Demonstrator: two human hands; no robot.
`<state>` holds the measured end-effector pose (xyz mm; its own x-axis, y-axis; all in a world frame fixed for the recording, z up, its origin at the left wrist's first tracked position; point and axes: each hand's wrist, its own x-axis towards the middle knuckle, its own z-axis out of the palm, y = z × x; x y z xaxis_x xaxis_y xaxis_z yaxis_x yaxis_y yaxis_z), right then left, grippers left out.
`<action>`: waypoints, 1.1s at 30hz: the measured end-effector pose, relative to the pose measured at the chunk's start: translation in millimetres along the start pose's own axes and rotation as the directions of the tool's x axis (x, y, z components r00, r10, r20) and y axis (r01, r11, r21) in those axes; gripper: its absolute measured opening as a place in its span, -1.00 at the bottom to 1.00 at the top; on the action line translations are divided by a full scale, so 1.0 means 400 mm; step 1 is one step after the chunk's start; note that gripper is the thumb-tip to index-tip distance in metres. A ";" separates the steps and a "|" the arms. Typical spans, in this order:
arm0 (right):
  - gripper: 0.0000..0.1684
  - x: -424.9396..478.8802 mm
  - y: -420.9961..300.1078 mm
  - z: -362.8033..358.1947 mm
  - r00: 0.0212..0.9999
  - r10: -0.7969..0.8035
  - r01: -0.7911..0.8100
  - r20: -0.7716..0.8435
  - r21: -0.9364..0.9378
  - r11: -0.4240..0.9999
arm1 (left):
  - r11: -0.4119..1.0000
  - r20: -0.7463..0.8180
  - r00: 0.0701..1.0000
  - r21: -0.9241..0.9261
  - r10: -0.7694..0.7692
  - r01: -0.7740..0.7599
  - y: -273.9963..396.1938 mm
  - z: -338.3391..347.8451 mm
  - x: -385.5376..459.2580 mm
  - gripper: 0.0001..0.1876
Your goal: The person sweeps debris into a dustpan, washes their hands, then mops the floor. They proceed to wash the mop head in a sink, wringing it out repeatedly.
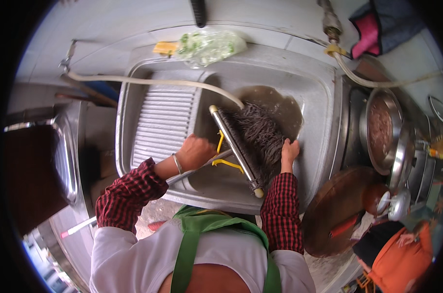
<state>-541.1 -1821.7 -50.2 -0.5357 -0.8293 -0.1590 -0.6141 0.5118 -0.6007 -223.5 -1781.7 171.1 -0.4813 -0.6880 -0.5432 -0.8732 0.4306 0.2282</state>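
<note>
A flat mop with dark grey chenille strands (261, 130) lies in the right part of a steel sink (322, 106). Cream caps end its metal bar (236, 148), and yellow brackets (227, 164) join it to a metal pole (185, 175). My left hand (196, 152) is in a fist around the pole close to the brackets. On the other side, my right hand (290, 151) grips the edge of the strands. Behind the mop head, murky water (285, 104) covers part of the basin floor. A pale hose (192, 83) runs into the basin and ends at the strands.
Left of the basin is a ribbed drainboard (166, 117). A plastic bag of greens (211, 47) rests on the back rim. To the right are a metal bowl of reddish food (380, 126) and a round wooden board (335, 208) with a red-handled tool. A person in orange (399, 260) is nearby.
</note>
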 end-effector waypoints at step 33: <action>-0.82 -0.136 -0.151 0.102 0.779 -0.432 0.572 0.455 -0.232 0.787 | 0.993 -0.353 0.928 0.034 0.118 -0.113 0.017 0.238 0.640 -0.75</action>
<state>-451.3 -1816.7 -37.1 0.1117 -0.9689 -0.2208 -0.9239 -0.0194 -0.3823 -345.4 -1899.0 -43.2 -0.5766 -0.7942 -0.1918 -0.8101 0.5252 0.2607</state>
